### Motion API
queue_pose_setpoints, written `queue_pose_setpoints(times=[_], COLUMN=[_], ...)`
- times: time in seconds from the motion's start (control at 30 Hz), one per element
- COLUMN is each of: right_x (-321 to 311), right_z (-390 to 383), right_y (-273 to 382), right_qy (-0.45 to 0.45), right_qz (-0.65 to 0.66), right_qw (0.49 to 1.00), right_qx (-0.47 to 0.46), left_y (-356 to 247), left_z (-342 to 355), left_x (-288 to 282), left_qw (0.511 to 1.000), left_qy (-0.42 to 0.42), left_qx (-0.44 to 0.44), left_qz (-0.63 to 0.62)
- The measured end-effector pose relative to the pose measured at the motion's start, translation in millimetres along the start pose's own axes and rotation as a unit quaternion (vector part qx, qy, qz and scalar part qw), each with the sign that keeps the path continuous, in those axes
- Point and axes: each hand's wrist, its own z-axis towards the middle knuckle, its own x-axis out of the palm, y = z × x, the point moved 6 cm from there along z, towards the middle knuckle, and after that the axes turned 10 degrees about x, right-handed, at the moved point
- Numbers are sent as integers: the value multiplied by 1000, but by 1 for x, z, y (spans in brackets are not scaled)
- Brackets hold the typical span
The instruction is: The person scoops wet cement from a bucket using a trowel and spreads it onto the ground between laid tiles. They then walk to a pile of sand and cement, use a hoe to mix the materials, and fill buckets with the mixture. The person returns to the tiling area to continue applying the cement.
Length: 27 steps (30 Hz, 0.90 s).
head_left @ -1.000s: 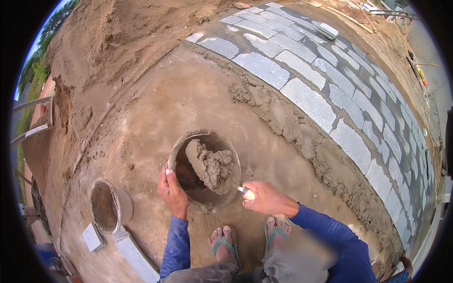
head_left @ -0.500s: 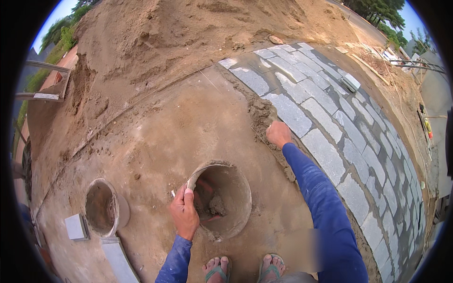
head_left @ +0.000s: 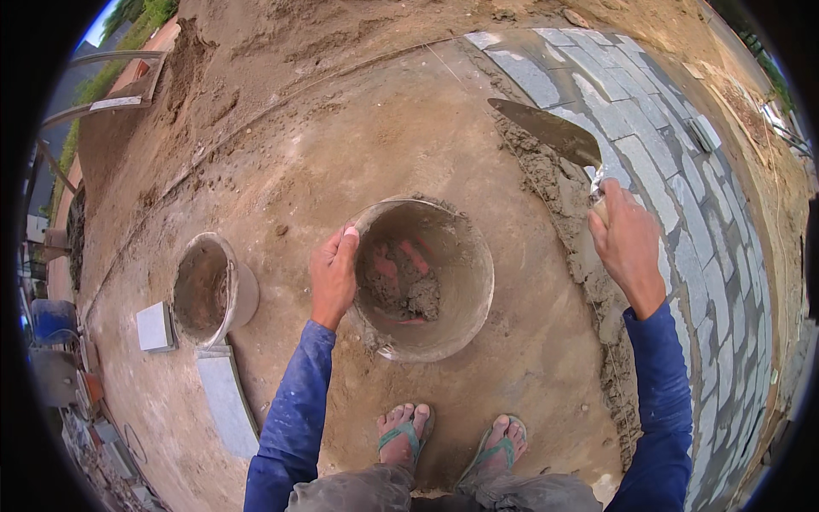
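My left hand (head_left: 334, 277) grips the rim of a round bucket (head_left: 467, 273) on its left side, thumb on top. Inside, some wet mortar (head_left: 423, 299) lies at the bottom, with reddish patches showing. My right hand (head_left: 630, 243) is closed around the handle of a trowel (head_left: 550, 134), whose broad blade points to the far left. That blade hangs above a strip of rough mortar (head_left: 559, 200) running along the edge of the laid grey paving stones (head_left: 657, 175).
To the left stands a second, smaller bucket (head_left: 245, 294), beside a square grey tile (head_left: 154, 327) and a long grey slab (head_left: 225, 397). A loose block (head_left: 704, 134) rests on the paving. Soil is heaped at the far side (head_left: 341, 34). My sandalled feet stand in front of the bucket.
My right hand has come up from low over the mortar strip and back toward me, bringing the trowel blade into sight. My left hand stays on the bucket rim. The view has shifted.
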Motion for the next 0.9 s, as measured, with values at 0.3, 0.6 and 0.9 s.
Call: queue_pose_setpoints(times=[0.3,0.6,0.9], right_x=[66,90,97], right_z=[-78,-183,-138], right_y=[115,169,140], right_qy=[107,60,80], right_qz=[-36,-156,-42], right_qw=[985,966,990], right_qx=[-134,-199,-108], left_y=[-27,-30,-24], left_z=[0,-7,-5], left_x=[20,14,19], left_qw=[994,988,984], left_qy=[55,109,103], left_qx=[93,104,136], left_qz=[32,43,41])
